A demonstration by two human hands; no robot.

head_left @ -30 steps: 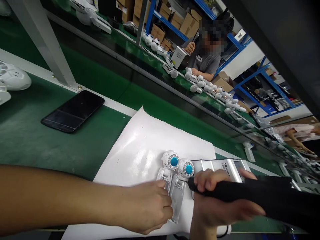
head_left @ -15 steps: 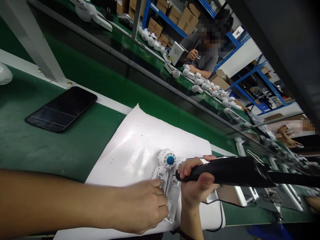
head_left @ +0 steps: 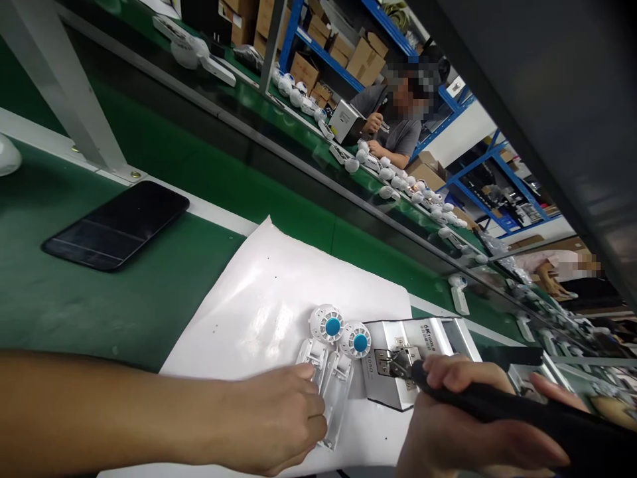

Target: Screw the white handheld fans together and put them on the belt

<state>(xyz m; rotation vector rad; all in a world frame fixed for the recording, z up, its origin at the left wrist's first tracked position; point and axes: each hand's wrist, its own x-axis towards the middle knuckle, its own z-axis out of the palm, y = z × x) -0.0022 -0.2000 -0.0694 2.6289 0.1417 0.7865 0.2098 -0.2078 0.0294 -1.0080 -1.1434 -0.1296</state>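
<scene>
Can see left hand [head_left: 279,418] lying over the lower part of the left white casing [head_left: 312,352], with fingers curled down on it; cannot make out the fingertips, hidden beyond the knuckles. Can find the right white casing [head_left: 339,388] just beside, both on the white sheet [head_left: 239,325] next to two blue-centred round heads [head_left: 326,323]; cannot tell about any joint between them. Can see right hand [head_left: 442,428] clamped around a black tool [head_left: 497,401], with its nose before the metal fitting [head_left: 403,358] of a silver box [head_left: 381,388]; cannot tell contact from a narrow gap there. Cannot follow the tool past the right edge, nor the right wrist past the bottom. Can make out a black phone [head_left: 119,226] on the green table [head_left: 164,292], and a white object [head_left: 7,156] cut off at left
</scene>
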